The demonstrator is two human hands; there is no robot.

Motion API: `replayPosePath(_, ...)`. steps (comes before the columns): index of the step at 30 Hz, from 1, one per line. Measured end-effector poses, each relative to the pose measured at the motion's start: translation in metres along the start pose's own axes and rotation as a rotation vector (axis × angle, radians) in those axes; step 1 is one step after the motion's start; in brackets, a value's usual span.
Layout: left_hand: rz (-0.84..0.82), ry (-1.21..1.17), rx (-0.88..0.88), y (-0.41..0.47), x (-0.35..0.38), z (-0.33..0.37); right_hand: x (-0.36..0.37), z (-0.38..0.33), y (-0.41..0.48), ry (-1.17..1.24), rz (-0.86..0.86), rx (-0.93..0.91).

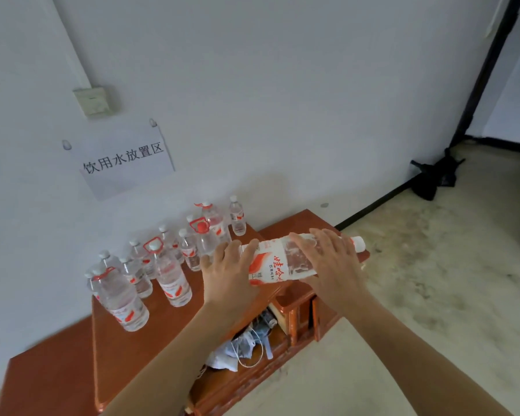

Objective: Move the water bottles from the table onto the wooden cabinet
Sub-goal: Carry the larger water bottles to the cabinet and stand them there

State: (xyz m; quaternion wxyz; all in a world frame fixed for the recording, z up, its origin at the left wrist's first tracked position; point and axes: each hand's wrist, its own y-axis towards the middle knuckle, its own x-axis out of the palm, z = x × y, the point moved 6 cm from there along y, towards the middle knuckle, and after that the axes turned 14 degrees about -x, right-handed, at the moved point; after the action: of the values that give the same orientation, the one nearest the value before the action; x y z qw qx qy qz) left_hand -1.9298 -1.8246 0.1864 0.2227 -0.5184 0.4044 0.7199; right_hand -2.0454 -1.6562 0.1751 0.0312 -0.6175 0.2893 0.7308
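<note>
Bottle [275,264] lies sideways in the air over the cabinet [126,349]; left hand [227,274] curls round its base, right hand [327,259] round its shoulder, likely ready to stand it beside the standing bottles [174,280].

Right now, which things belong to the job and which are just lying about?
Job: held clear plastic water bottle with red label; clear bottles on reddish wooden cabinet.
Lying about: white paper wall sign; white cable inside cabinet; black bag.
</note>
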Motion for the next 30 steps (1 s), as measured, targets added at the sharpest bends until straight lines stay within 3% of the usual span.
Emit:
replayPosePath(4,0.013,0.037,-0.097,0.068,0.029,0.017,0.025,0.059,0.064,0.022,0.012,-0.099)
replayPosePath(8,-0.015,0.056,-0.230,0.111,0.055,0.010,0.049,0.088,0.120,0.045,0.008,-0.214)
replayPosePath(13,-0.062,0.029,-0.273,0.147,0.094,-0.002,0.095,0.110,0.167,0.044,-0.007,-0.386)
replayPosePath(16,-0.081,0.001,-0.310,0.166,0.132,-0.014,0.135,0.133,0.198,0.015,-0.132,-0.385)
replayPosePath(19,-0.130,-0.063,-0.347,0.180,0.174,-0.026,0.166,0.162,0.219,0.027,-0.310,-0.229)
replayPosePath(23,-0.194,-0.180,-0.382,0.204,0.222,-0.030,0.200,0.197,0.242,0.148,-0.398,-0.096)
replayPosePath(26,-0.258,-0.250,-0.455,0.218,0.256,-0.039,0.229,0.217,0.256,0.745,-0.370,0.158)
replayPosePath(28,-0.288,-0.331,-0.497,0.214,0.272,-0.040,0.244,0.227,0.260,1.137,-0.195,0.460)
replayPosePath(30,-0.341,-0.440,-0.574,0.212,0.293,-0.041,0.264,0.224,0.270,1.417,-0.198,0.717)
